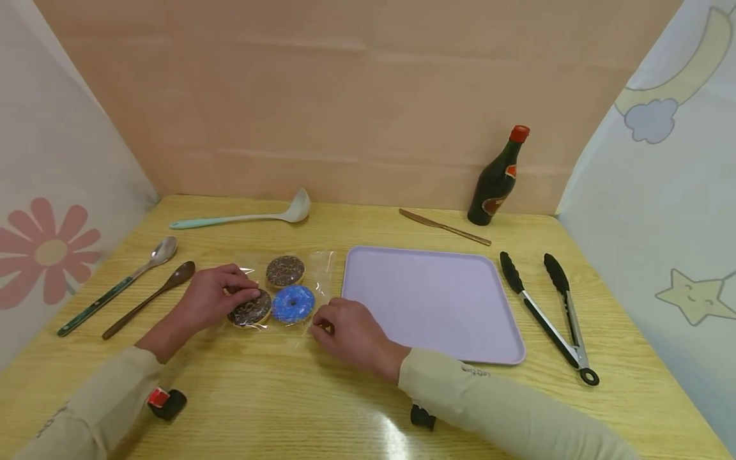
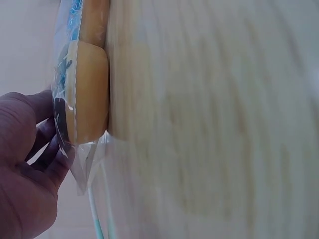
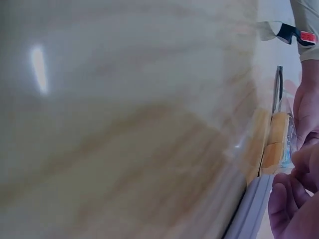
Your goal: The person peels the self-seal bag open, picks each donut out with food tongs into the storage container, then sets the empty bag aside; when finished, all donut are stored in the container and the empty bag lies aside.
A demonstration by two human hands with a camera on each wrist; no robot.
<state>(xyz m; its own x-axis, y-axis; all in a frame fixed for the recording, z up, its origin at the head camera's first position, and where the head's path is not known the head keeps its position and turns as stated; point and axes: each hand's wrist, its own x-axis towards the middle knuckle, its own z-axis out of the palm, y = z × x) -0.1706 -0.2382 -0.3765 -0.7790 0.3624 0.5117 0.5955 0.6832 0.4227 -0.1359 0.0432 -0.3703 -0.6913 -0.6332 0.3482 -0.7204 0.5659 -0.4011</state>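
Note:
A clear plastic bag [image 1: 322, 271] lies on the table with three toy donuts inside. Two are brown with sprinkles, one a chocolate donut [image 1: 285, 271] at the back, the other a chocolate donut [image 1: 251, 309] at the left. Beside them is a blue donut [image 1: 294, 304]. My left hand [image 1: 215, 295] bends over the left chocolate donut, thumb and fingers gripping it through the film. In the left wrist view, the left hand's fingers [image 2: 47, 127] lie against the bag's top face. My right hand [image 1: 353, 332] pinches the bag's near right corner, its fingertips partly hidden.
Right of the bag lies a lilac tray [image 1: 431, 300], close to my right hand. Tongs [image 1: 554, 319] spread beyond it. Behind are a knife [image 1: 443, 226], a dark bottle [image 1: 497, 182] and a ladle [image 1: 253, 217]. A metal spoon [image 1: 123, 281] and a wooden spoon [image 1: 155, 297] lie left.

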